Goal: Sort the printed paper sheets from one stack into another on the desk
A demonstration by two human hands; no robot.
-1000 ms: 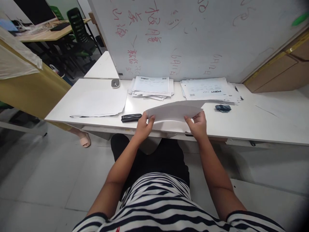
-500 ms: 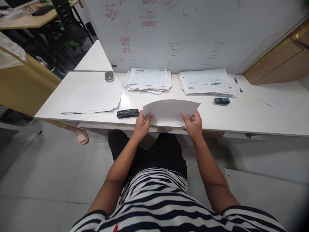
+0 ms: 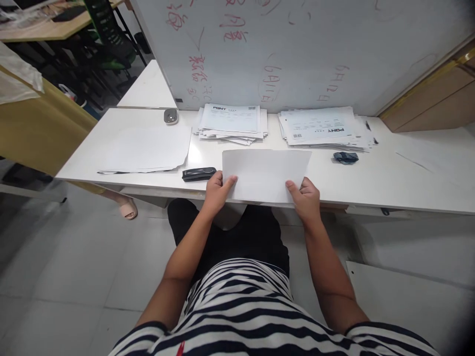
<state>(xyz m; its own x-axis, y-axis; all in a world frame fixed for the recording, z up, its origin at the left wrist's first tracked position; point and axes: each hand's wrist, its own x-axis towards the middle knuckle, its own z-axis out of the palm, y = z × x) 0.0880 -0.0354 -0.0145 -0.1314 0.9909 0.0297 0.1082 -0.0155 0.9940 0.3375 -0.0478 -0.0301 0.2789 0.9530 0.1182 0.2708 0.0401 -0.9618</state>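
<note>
White table, near edge toward the person. A blank paper sheet lies about flat at that edge, mid-table. Its long axis runs left to right and its far edge faces the whiteboard. The left hand and right hand each pinch a near corner, thumb on top, probably to keep it square. A black stapler lies just beside the left hand.

stapler | printed stack | second printed stack | blank sheets | whiteboard
</note>
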